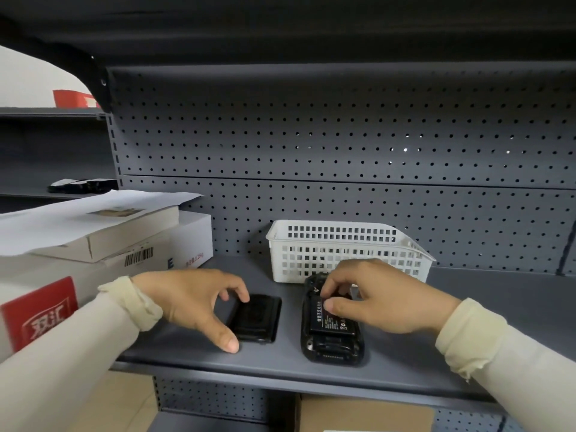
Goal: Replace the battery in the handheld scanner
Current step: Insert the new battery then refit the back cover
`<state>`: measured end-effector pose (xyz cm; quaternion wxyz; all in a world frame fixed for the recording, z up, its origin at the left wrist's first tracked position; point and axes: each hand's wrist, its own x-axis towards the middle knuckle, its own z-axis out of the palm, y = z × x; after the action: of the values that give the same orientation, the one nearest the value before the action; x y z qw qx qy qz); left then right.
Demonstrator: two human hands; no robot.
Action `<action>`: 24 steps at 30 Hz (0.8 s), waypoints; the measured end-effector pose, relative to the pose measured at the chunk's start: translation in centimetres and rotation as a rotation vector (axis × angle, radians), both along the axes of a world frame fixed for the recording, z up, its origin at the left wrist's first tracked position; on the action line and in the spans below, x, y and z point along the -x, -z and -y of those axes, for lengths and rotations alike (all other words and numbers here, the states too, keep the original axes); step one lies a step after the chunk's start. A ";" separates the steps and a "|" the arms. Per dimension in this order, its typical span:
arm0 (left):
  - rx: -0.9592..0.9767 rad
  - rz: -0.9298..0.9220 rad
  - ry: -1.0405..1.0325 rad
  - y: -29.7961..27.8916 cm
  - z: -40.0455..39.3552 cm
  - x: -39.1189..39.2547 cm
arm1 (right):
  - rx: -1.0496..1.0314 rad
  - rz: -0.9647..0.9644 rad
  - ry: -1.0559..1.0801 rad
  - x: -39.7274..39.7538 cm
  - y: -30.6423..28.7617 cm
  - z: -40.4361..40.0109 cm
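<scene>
The black handheld scanner (332, 349) lies face down on the grey shelf (280, 363), its back open. A black battery (335, 322) with white print sits in the open bay. My right hand (380, 299) pinches the battery's far end with thumb and fingers. Left of the scanner lies the black battery cover (258, 321), flat on the shelf. My left hand (193, 302) hovers over the cover's left edge, fingers spread, fingertips touching its far corner and thumb resting on the shelf beside it.
A white plastic basket (346, 244) stands just behind the scanner against the pegboard back wall (343, 145). Stacked white boxes with paper on top (103, 238) fill the shelf's left side. A cardboard box (361, 413) sits on the lower level.
</scene>
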<state>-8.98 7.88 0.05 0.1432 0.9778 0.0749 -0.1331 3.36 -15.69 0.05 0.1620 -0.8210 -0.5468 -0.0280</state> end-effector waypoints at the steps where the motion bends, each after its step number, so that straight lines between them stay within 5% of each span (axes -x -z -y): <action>1: 0.010 0.019 -0.001 0.1 -0.1 0.1 | -0.005 0.010 -0.009 0.2 -0.1 -0.3; 14: 0.131 0.300 0.056 0.6 -0.6 -0.3 | -0.048 -0.017 -0.056 1.6 -0.3 -4.0; 24: 0.074 0.552 0.096 -1.9 2.8 -1.8 | -0.382 -0.557 0.165 0.5 -1.3 -4.7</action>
<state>-7.18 5.06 1.92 0.1871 0.9736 -0.0182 0.1291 2.89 -11.03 1.35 0.4530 -0.7934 -0.3982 0.0825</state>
